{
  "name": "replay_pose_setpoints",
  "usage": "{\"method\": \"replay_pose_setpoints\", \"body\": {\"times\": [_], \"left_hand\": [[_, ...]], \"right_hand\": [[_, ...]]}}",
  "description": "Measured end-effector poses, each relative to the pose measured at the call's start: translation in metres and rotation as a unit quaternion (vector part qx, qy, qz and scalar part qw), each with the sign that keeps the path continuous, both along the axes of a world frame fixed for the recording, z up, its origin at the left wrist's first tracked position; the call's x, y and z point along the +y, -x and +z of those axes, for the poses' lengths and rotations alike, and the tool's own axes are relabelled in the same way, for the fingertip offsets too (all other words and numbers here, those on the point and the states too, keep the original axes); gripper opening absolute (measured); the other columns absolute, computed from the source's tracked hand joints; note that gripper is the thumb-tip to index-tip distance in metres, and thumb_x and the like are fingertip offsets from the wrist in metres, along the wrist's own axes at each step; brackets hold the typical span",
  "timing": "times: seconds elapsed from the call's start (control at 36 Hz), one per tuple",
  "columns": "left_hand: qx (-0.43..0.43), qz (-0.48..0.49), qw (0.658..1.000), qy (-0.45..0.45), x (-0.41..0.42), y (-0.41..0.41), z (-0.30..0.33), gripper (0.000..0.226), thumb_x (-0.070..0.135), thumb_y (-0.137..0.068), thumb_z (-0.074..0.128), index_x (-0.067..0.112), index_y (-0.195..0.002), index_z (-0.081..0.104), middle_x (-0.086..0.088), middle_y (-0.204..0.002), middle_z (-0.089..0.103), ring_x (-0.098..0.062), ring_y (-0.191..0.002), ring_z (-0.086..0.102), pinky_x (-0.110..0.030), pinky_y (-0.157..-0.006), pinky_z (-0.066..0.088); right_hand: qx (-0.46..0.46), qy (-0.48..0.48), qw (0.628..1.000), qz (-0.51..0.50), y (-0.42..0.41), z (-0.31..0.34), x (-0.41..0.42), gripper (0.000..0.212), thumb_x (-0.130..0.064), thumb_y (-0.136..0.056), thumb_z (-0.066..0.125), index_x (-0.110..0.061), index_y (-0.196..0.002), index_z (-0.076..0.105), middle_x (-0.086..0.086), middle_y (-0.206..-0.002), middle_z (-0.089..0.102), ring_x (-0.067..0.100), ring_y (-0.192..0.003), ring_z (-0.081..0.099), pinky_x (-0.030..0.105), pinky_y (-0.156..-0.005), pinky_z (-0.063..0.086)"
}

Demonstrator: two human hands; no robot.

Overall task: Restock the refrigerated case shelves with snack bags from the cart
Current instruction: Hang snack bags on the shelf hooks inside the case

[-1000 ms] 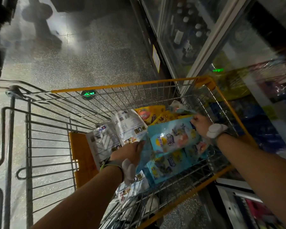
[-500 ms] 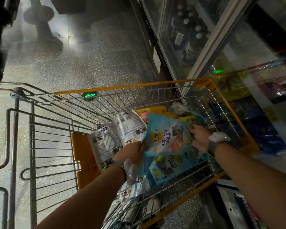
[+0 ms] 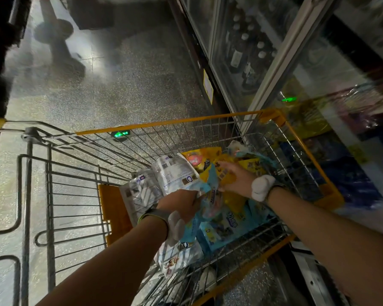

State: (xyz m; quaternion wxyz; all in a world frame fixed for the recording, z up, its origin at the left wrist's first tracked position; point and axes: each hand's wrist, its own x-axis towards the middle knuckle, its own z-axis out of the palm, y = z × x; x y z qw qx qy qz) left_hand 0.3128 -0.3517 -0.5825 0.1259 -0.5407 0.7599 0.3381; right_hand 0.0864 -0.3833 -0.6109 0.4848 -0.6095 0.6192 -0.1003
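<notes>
A: Snack bags (image 3: 221, 219) sit in cart (image 3: 186, 121), pile at 5 o'clock of the basket.
B: Hands?
A: Left hand (image 3: 179, 203) grips a light-blue bag (image 3: 205, 191) at its edge. Right hand (image 3: 234, 177) has its fingers spread over a yellow bag (image 3: 251, 165) at 1 o'clock.
B: Case?
A: Refrigerated case (image 3: 241, 51) at 2 o'clock, just beside the cart.

Blue snack bags (image 3: 219, 226) and yellow ones (image 3: 250, 166) lie heaped in the wire cart (image 3: 186, 122), white bags (image 3: 164, 180) tilted beside them; glass-doored case (image 3: 274, 51) alongside.
</notes>
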Motion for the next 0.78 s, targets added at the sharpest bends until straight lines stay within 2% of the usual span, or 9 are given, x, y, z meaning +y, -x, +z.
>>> {"method": "replay_pose_setpoints", "body": {"times": [0.06,0.14,0.28,0.39,0.47,0.53,0.61,0.69,0.78], "left_hand": [[0.0,-0.01,1.0,-0.006,-0.001,-0.001,0.004,0.048,0.053,-0.104,0.025,0.017,-0.092,0.055,-0.01,-0.095,0.065,-0.032,-0.086,0.063,-0.041,-0.081,0.054],[0.006,-0.011,1.0,-0.017,-0.002,-0.005,0.007,0.059,0.059,-0.102,0.023,0.016,-0.105,0.063,-0.008,-0.102,0.069,-0.031,-0.089,0.065,-0.042,-0.085,0.054],[-0.007,-0.008,1.0,-0.021,-0.004,-0.013,0.019,0.056,0.052,-0.105,0.023,0.013,-0.112,0.062,-0.01,-0.106,0.068,-0.03,-0.094,0.065,-0.038,-0.088,0.053],[-0.009,0.035,0.998,-0.049,-0.01,-0.02,0.032,0.065,0.057,-0.104,0.019,0.011,-0.106,0.065,-0.011,-0.106,0.068,-0.03,-0.096,0.065,-0.037,-0.091,0.05],[-0.016,0.065,0.995,-0.075,-0.015,-0.02,0.036,0.065,0.056,-0.104,0.021,0.009,-0.107,0.066,-0.013,-0.107,0.068,-0.029,-0.09,0.063,-0.033,-0.082,0.047],[-0.019,0.081,0.993,-0.087,-0.019,-0.019,0.039,0.061,0.054,-0.105,0.025,0.009,-0.108,0.067,-0.013,-0.106,0.069,-0.026,-0.086,0.062,-0.031,-0.078,0.044],[0.007,0.123,0.986,-0.114,-0.023,-0.017,0.039,0.05,0.04,-0.106,0.033,0.003,-0.11,0.066,-0.015,-0.099,0.07,-0.029,-0.085,0.069,-0.031,-0.073,0.054],[0.056,0.167,0.973,-0.152,-0.025,-0.011,0.047,0.044,0.027,-0.107,0.035,-0.007,-0.115,0.063,-0.024,-0.107,0.071,-0.019,-0.06,0.062,-0.019,-0.057,0.05],[0.1,0.19,0.957,-0.196,-0.03,0.0,0.061,0.045,0.022,-0.108,0.034,-0.014,-0.12,0.058,-0.029,-0.116,0.067,-0.017,-0.057,0.059,-0.014,-0.051,0.046]], "right_hand": [[-0.026,0.001,0.999,0.034,-0.013,0.007,-0.007,0.074,-0.022,-0.076,0.082,-0.018,-0.141,0.045,-0.005,-0.139,0.048,0.014,-0.128,0.045,0.019,-0.094,0.039],[-0.026,0.034,0.998,0.051,-0.022,0.014,-0.015,0.043,-0.024,-0.07,0.086,-0.02,-0.107,0.064,0.001,-0.107,0.067,0.021,-0.1,0.064,0.04,-0.089,0.053],[0.046,0.079,0.989,0.118,-0.015,0.032,-0.023,0.031,-0.026,-0.07,0.087,-0.033,-0.072,0.056,-0.006,-0.082,0.062,0.017,-0.08,0.06,0.037,-0.076,0.052],[0.118,0.097,0.975,0.163,-0.003,0.054,-0.019,0.024,-0.027,-0.077,0.08,-0.018,-0.085,0.06,0.005,-0.091,0.065,0.024,-0.087,0.061,0.044,-0.081,0.053],[0.14,0.09,0.976,0.139,0.007,0.074,-0.013,0.026,-0.025,-0.082,0.076,-0.034,-0.076,0.052,0.0,-0.1,0.069,0.021,-0.094,0.064,0.045,-0.087,0.053],[0.115,0.136,0.982,0.056,0.01,0.091,-0.008,0.036,-0.019,-0.084,0.074,-0.037,-0.07,0.046,-0.001,-0.096,0.067,0.021,-0.093,0.063,0.046,-0.087,0.053],[0.079,0.204,0.968,-0.126,0.015,0.092,0.004,0.017,-0.02,-0.086,0.071,-0.024,-0.08,0.056,-0.003,-0.092,0.066,0.019,-0.088,0.064,0.043,-0.077,0.057],[0.127,0.159,0.977,-0.066,0.015,0.077,0.017,0.026,-0.039,-0.084,0.067,-0.029,-0.106,0.059,-0.003,-0.108,0.064,0.025,-0.097,0.063,0.047,-0.081,0.056],[0.117,0.16,0.978,-0.072,0.011,0.083,0.02,0.018,-0.029,-0.086,0.069,-0.032,-0.1,0.058,-0.014,-0.095,0.059,0.02,-0.094,0.061,0.04,-0.084,0.054]]}}
